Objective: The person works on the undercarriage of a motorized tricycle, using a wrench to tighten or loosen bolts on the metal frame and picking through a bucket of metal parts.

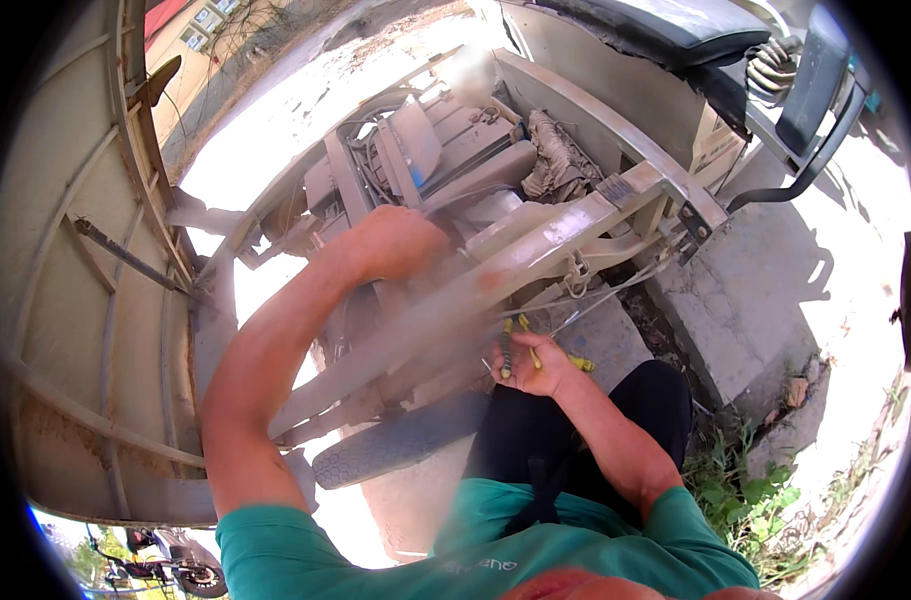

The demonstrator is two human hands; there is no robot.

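A dusty metal vehicle frame (546, 240) stands in front of me, with cables and flat parts inside it. My left hand (411, 243) reaches over the frame into its middle, fingers curled in; what they hold, if anything, is hidden. Low by my knees, my right hand (538, 366) is closed around slim yellow-handled tools (507, 350), whose exact kind I cannot make out. Another yellow piece (581, 363) shows just past that wrist. A hazy blur covers part of the frame between my hands.
A large metal panel (66, 270) with ribs rises on the left. A tyre (401, 440) lies below the frame. At the upper right are a black seat (666, 30) and a bent dark bar (806, 180). Concrete slabs (746, 290) and weeds (741, 490) lie to the right.
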